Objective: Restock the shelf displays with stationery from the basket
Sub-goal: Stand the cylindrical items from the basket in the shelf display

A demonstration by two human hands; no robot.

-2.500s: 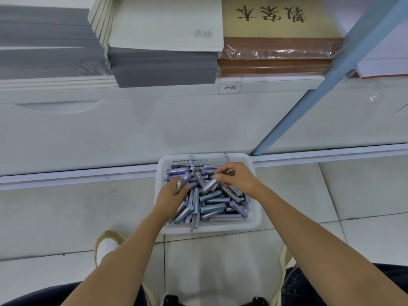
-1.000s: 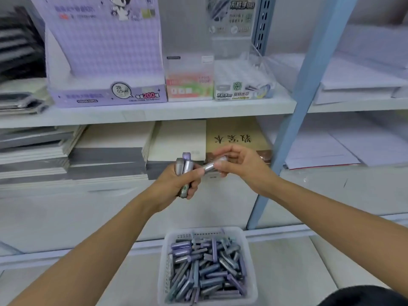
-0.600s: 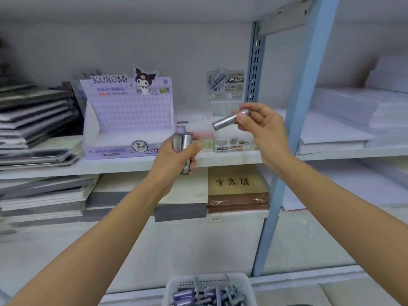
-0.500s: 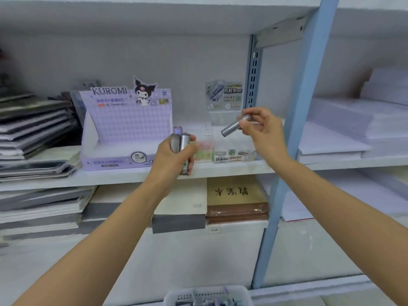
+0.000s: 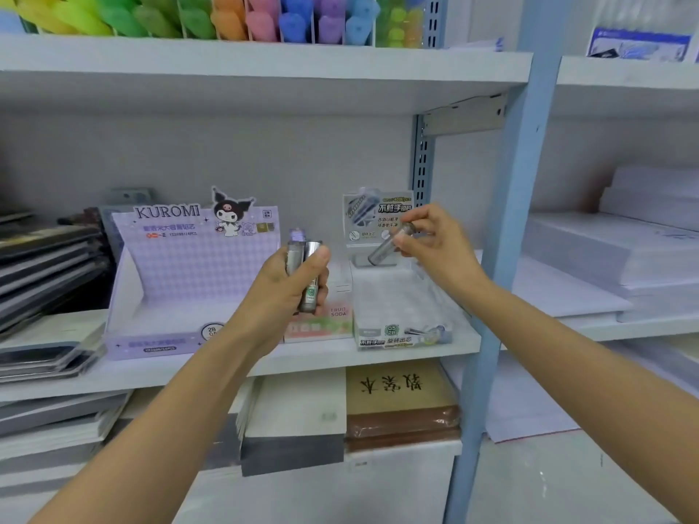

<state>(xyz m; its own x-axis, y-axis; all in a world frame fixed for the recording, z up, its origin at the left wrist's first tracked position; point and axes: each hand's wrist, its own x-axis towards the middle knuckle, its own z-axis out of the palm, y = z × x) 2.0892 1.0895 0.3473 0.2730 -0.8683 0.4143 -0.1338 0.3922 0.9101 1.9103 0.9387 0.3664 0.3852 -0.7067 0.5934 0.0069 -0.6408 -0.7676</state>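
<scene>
Fingertips of my right hand [image 5: 431,245] pinched one grey tube [image 5: 391,245]; left hand [image 5: 291,285] clutched spares [image 5: 308,274]. Best tilted upright into the clear display box [image 5: 401,315].

Two hands are up: the left hand [image 5: 281,293] and the right hand [image 5: 435,245]. The left one grips what looks like three tubes [image 5: 308,274], two silver and one purple-capped behind them, though the fist hides part of the bunch. The right pinches one silver tube [image 5: 389,245]. On the middle shelf [image 5: 378,355] stand three display boxes: a purple Kuromi box [image 5: 170,281] at left, a pink box [image 5: 333,325] in the centre, a clear box [image 5: 401,308] at right. The low shelf holds one brown-covered book stack [image 5: 401,406].
</scene>
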